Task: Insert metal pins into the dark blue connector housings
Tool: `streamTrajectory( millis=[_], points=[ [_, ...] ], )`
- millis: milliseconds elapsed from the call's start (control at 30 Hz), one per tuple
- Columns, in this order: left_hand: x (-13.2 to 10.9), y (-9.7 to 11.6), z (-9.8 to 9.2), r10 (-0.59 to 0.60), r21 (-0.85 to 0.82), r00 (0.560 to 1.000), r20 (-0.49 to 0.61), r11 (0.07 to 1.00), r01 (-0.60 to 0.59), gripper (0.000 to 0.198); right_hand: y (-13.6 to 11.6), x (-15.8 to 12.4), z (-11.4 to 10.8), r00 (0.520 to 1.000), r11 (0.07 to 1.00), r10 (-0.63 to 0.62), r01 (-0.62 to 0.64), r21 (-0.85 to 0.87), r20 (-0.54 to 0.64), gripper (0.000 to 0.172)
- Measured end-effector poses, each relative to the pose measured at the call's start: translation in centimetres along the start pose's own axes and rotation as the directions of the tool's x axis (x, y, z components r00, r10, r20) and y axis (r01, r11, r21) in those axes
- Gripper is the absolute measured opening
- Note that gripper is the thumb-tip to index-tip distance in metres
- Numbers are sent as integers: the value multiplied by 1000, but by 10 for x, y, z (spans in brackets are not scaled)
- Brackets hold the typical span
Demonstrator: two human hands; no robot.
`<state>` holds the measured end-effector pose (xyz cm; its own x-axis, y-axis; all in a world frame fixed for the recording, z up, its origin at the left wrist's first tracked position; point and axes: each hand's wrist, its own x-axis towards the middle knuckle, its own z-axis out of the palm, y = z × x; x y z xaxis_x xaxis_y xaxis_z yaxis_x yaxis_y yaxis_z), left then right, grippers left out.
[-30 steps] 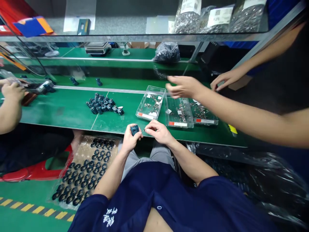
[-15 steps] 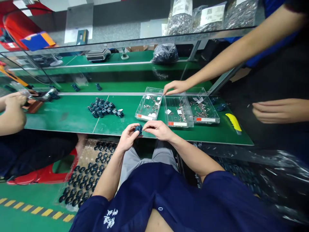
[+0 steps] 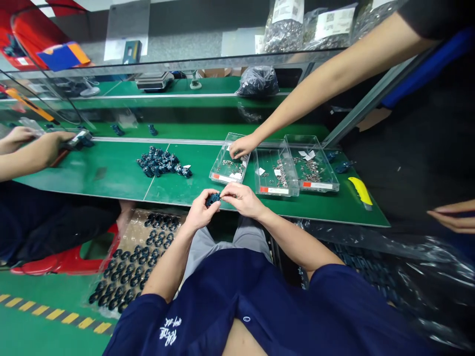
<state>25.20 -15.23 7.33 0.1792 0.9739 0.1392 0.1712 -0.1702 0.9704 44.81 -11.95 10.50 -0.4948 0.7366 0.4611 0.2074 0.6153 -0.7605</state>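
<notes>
Dark blue part [image 3: 213, 200] held, frame centre
Left hand [image 3: 199, 212] has its grip around it; right hand [image 3: 245, 200] keeps a narrow grip at its edge, perhaps pinching something too small to tell.

Floor [image 3: 22, 332] green; yellow-and-grey striped band [image 3: 55, 314] across it, lower left; long green workbench [image 3: 118, 180]; grey shelf [image 3: 193, 37] above, metal-edged; slanting metal post [image 3: 361, 118] at right; red chair [image 3: 63, 264] low at left.
</notes>
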Motion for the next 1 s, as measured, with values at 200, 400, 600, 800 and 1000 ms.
streamTrajectory(
  millis=[200, 400, 600, 800, 1000],
  points=[
    [-3, 3, 3, 46, 205, 992, -114, 979, -22, 21, -9, -4, 25, 991, 990, -30, 11, -140, -133, 15],
    [-7, -29, -17, 4, 102, 988, -156, 995, 12, 22, 11, 20, 57, 958, 955, 287, -285, 85, -18, 11],
    [2, -85, -110, 70, 23, 891, -448, 997, -67, 22, 72, 87, 112, 898, 898, 437, -438, 32, 54, 17],
    [31, -137, -244, 66, 200, 604, -794, 967, 157, 32, 135, 154, 161, 887, 812, 436, -460, -359, -150, 50],
    [67, -178, -314, 17, 116, 572, -820, 984, 136, 34, 149, 175, 148, 896, 817, 395, -443, -368, -201, 38]
  ],
)
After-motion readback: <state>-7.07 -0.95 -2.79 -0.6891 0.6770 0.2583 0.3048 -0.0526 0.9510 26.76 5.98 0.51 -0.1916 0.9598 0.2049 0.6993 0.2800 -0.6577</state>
